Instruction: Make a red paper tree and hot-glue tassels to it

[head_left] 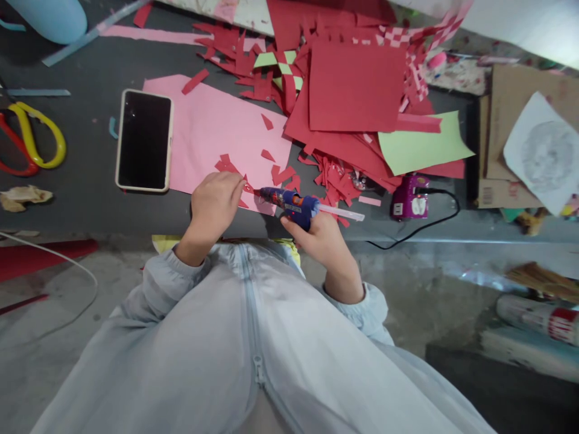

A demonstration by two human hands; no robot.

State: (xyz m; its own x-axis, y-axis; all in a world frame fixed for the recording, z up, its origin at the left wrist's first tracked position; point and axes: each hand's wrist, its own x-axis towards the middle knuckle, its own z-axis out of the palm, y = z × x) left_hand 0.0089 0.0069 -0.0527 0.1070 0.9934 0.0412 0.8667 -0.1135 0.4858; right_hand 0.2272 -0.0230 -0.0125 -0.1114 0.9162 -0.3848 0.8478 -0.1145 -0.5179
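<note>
My right hand (319, 234) is wrapped round the handle of a blue hot glue gun (296, 204), its nozzle pointing left. A pale glue stick (341, 211) pokes out of the gun's back end. Just beyond the nozzle, my left hand (215, 200) pinches a small cut piece of red paper (228, 164) between thumb and fingers; part of the piece is hidden by the hand. The nozzle tip is close to or touching the red paper; I cannot tell which. Under both lies a pink paper sheet (212, 120) with several red scraps on it.
A phone (145, 141) overlaps the pink sheet's left side, with scissors (40, 135) farther left. Red sheets (357, 84), a green sheet (423, 144) and many scraps cover the table's back and right. A purple power adapter (410, 198) with a black cable (446, 214) sits near the front edge.
</note>
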